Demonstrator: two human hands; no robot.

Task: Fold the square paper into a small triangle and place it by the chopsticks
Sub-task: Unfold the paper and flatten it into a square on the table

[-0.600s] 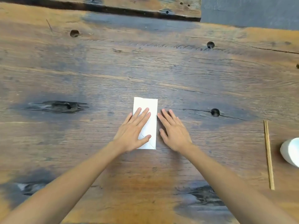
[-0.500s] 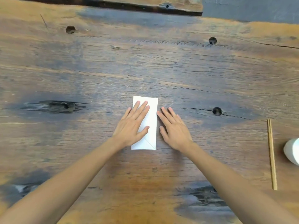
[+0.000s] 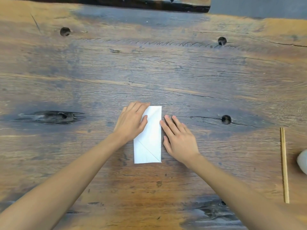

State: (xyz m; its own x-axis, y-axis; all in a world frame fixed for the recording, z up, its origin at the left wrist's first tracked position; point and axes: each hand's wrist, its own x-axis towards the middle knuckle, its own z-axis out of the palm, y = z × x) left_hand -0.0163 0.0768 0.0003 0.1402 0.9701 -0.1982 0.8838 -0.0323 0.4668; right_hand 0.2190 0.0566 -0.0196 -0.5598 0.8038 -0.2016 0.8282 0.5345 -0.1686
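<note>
A white paper [image 3: 149, 143], folded into a narrow upright rectangle with diagonal creases, lies flat on the wooden table [image 3: 166, 72] near the middle. My left hand [image 3: 131, 122] rests on the paper's upper left part, its fingers reaching the top left corner and its thumb on the sheet. Just to the right, my right hand [image 3: 177, 138] lies flat on the table, its fingertips touching the paper's right edge. A pair of wooden chopsticks [image 3: 284, 165] lies lengthwise far to the right, well apart from the paper.
A white rounded object [image 3: 302, 161] sits at the right edge, next to the chopsticks. The tabletop has several dark knot holes [image 3: 226, 119] and a dark crack [image 3: 49, 116] on the left. The table's far edge runs along the top.
My left hand has slid up and left to the paper's top left corner, uncovering the lower part and its diagonal crease. My right hand has stayed beside the right edge.
</note>
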